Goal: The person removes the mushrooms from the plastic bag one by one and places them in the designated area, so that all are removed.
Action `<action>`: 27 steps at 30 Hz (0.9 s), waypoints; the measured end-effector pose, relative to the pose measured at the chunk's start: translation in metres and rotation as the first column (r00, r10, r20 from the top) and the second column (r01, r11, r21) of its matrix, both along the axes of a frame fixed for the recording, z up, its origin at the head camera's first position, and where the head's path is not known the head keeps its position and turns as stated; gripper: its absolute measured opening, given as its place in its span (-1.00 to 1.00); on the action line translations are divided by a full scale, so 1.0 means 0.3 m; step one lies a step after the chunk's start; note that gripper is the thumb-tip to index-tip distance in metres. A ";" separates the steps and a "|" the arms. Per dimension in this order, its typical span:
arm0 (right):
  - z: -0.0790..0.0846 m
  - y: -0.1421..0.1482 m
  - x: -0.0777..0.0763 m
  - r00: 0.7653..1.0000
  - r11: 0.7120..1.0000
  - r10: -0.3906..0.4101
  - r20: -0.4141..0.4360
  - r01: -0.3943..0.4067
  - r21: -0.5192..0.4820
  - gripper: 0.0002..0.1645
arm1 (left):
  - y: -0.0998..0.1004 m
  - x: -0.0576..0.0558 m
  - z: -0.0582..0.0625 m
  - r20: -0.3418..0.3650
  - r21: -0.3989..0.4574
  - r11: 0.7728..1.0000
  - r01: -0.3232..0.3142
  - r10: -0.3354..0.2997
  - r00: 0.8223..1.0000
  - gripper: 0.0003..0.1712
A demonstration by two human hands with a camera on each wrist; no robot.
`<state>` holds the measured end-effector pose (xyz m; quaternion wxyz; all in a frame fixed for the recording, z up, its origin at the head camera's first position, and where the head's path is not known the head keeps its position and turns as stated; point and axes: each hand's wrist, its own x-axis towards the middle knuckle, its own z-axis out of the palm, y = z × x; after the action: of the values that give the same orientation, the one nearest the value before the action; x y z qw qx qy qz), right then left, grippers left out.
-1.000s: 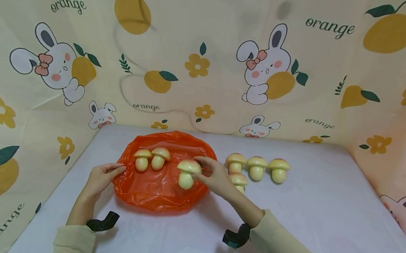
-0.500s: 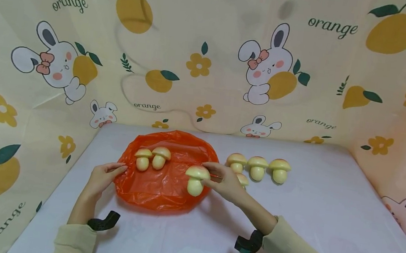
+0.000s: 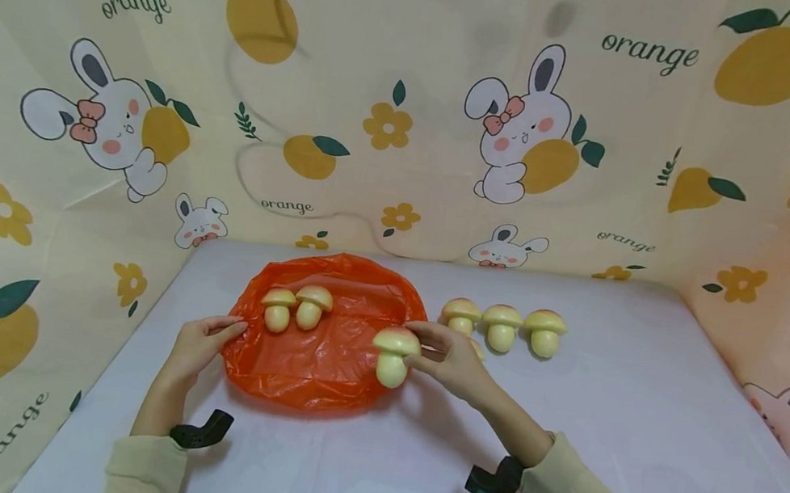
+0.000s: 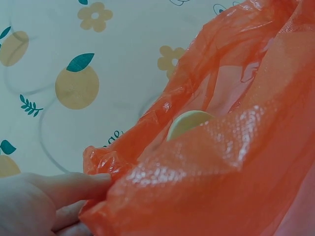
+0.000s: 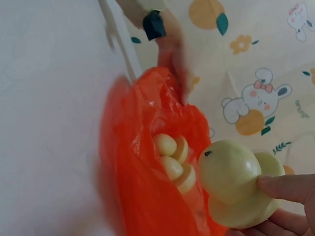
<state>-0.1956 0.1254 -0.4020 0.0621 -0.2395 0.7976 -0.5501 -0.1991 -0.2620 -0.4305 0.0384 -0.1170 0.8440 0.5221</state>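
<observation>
My left hand [image 3: 196, 347] pinches the left rim of a red plastic bag [image 3: 312, 396], which lies spread wide on the table. Two toy mushrooms, one on the left [image 3: 277, 311] and one beside it [image 3: 313, 308], rest inside the bag. Between thumb and fingers, my right hand [image 3: 453, 363] grips another toy mushroom [image 3: 393, 356], cap up, with a pale yellow stem and a reddish tinge on top. In the head view it overlaps the bag's right edge. From the right wrist, the held mushroom [image 5: 230, 172] shows its rounded stem end, with a small dark mark.
Right of the bag, three more mushrooms [image 3: 500, 328] stand in a row at the back of the table [image 3: 610, 417]. Another [image 3: 477, 349] in front of them is mostly hidden by my right hand. A patterned cloth [image 3: 423, 63] hangs behind the table.
My right hand has moved right and a little toward me with the mushroom, from over the bag's inside to its right edge. The left hand stays at the rim.
</observation>
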 end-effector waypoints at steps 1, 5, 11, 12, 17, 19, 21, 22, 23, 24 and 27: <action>0.001 0.004 0.000 1.000 1.000 0.006 -0.003 -0.006 -0.002 -0.40 | 0.000 0.000 0.000 -0.002 0.002 1.000 -0.001 0.001 1.000 -0.41; 0.007 0.021 0.001 1.000 1.000 0.025 -0.009 -0.025 -0.003 -0.41 | -0.002 -0.003 -0.004 0.002 0.006 1.000 -0.003 0.003 1.000 -0.42; 0.014 0.058 0.001 0.999 1.000 0.007 0.049 -0.008 0.012 -0.39 | -0.002 -0.002 -0.004 0.000 0.007 1.000 -0.001 0.001 1.000 -0.42; 0.015 0.064 0.001 0.999 1.000 0.004 0.052 -0.005 0.007 -0.39 | -0.002 -0.001 -0.003 0.000 0.005 1.000 0.000 0.000 1.000 -0.42; 0.019 0.091 0.002 0.999 1.000 -0.009 0.040 0.009 -0.007 -0.38 | -0.003 -0.001 -0.001 -0.007 0.011 1.000 0.003 -0.003 1.000 -0.42; 0.020 0.103 0.002 0.999 1.000 -0.013 0.040 0.013 -0.008 -0.38 | -0.004 -0.001 -0.002 -0.010 0.015 1.000 0.003 -0.003 1.000 -0.42; 0.021 0.117 0.003 0.999 1.000 -0.017 0.040 0.018 -0.009 -0.38 | -0.004 -0.002 -0.002 -0.011 0.018 1.000 0.004 -0.004 1.000 -0.42; 0.021 0.124 0.004 0.999 1.000 -0.023 0.031 0.023 -0.005 -0.39 | -0.004 -0.002 -0.003 -0.010 0.018 1.000 0.002 -0.002 1.000 -0.42; 0.022 0.131 0.004 0.999 1.000 -0.026 0.028 0.026 -0.011 -0.39 | -0.004 -0.002 -0.004 -0.010 0.015 1.000 0.004 -0.004 1.000 -0.42; 0.022 0.139 0.004 0.999 0.999 -0.028 0.023 0.029 -0.017 -0.40 | -0.004 -0.002 -0.004 -0.009 0.015 1.000 0.003 -0.003 1.000 -0.42; 0.024 0.161 0.003 1.000 0.999 -0.030 0.004 0.030 -0.042 -0.41 | -0.004 -0.003 -0.006 -0.008 0.011 1.000 0.000 0.000 1.000 -0.42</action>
<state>-0.1947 0.1737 -0.3949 0.0499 -0.2280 0.7893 -0.5679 -0.2002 -0.2633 -0.4323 0.0359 -0.1146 0.8412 0.5272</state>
